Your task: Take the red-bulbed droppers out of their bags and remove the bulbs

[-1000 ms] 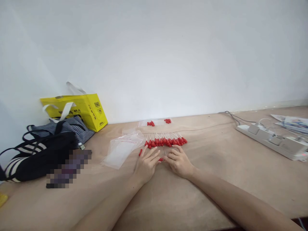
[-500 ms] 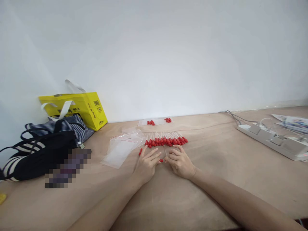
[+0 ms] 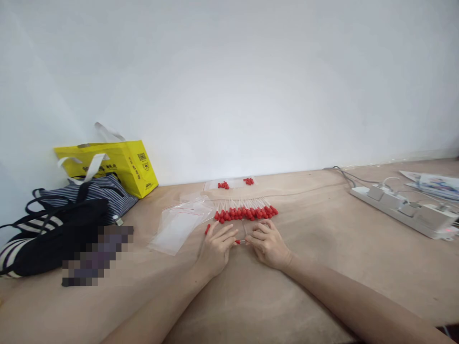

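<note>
The two hands meet on the bench (image 3: 322, 272) just before a row of red-tipped sticks (image 3: 247, 212), and they work on one single stick (image 3: 241, 241) that lies between them. The left hand (image 3: 215, 248) has its fingers spread flat, and its thumb touches the red end. The right hand (image 3: 268, 246) has its fingers curled together and, as it seems, pinches the clear end. A piece so small asks for a fine and steady pinch.

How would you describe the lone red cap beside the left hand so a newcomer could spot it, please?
On the tan table, find the row of red-capped sticks. Near its left end, beside the left hand, lies one red cap, alone, outside the row.
</note>
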Available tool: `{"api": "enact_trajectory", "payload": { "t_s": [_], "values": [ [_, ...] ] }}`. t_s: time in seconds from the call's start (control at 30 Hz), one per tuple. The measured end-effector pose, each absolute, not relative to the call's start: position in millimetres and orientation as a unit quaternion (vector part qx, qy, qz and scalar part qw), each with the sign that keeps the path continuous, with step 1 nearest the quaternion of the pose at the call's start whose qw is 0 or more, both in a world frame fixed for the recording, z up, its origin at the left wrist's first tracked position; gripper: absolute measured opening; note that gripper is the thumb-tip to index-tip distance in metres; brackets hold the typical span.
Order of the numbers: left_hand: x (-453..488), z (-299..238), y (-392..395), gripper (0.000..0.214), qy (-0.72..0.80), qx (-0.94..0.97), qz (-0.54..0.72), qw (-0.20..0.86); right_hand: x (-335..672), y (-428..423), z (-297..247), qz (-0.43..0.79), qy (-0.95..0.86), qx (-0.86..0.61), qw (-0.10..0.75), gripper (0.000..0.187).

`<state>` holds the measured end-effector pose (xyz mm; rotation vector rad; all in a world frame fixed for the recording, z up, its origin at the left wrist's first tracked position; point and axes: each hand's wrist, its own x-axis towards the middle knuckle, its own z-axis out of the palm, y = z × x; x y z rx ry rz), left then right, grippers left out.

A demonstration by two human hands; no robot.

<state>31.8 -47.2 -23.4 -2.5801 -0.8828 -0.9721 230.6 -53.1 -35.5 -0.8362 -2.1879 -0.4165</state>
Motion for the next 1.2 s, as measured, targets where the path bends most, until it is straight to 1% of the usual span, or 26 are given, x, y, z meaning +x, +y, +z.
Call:
{"api": "enact_trajectory", "payload": {
  "t_s": [0.1, 0.27, 0.4, 0.47, 0.57, 0.7, 0.87, 0.97, 1.07, 1.2],
  "values": [
    [27, -23, -47, 0.022, -0.342, -0.874, -0.33, 0.105, 234, -53, -37, -0.14, -0.838, -0.387, 0.359, 0.017],
    [19, -22, -46, 0.023, -0.431, -0.825, -0.365, 0.026, 234, -49, -44, -0.028, -0.811, -0.463, 0.357, 0.029],
    [9, -21, -37, 0.029, -0.525, -0.757, -0.389, 0.029, 231, -42, -48, 0.029, -0.798, -0.472, 0.373, 0.036],
    [2, -19, -31, 0.032, -0.548, -0.741, -0.389, 0.015, 228, -39, -49, 0.041, -0.794, -0.471, 0.382, 0.034],
    [-7, -14, -26, 0.03, -0.573, -0.717, -0.397, -0.005, 223, -37, -49, 0.051, -0.79, -0.468, 0.394, 0.026],
    [-9, -11, -25, 0.022, -0.602, -0.702, -0.38, -0.017, 219, -37, -47, 0.053, -0.794, -0.454, 0.401, 0.018],
    [-1, -13, -29, 0.013, -0.592, -0.732, -0.337, -0.02, 215, -39, -45, 0.039, -0.802, -0.446, 0.396, 0.014],
    [0, -15, -30, 0.013, -0.574, -0.742, -0.346, 0.012, 216, -40, -45, 0.038, -0.806, -0.444, 0.389, 0.013],
    [0, -13, -28, 0.017, -0.568, -0.739, -0.361, 0.045, 219, -40, -44, 0.041, -0.809, -0.435, 0.394, 0.016],
    [4, -3, -18, 0.023, -0.642, -0.709, -0.287, 0.046, 227, -40, -42, 0.055, -0.8, -0.431, 0.414, 0.02]
  ]
}}
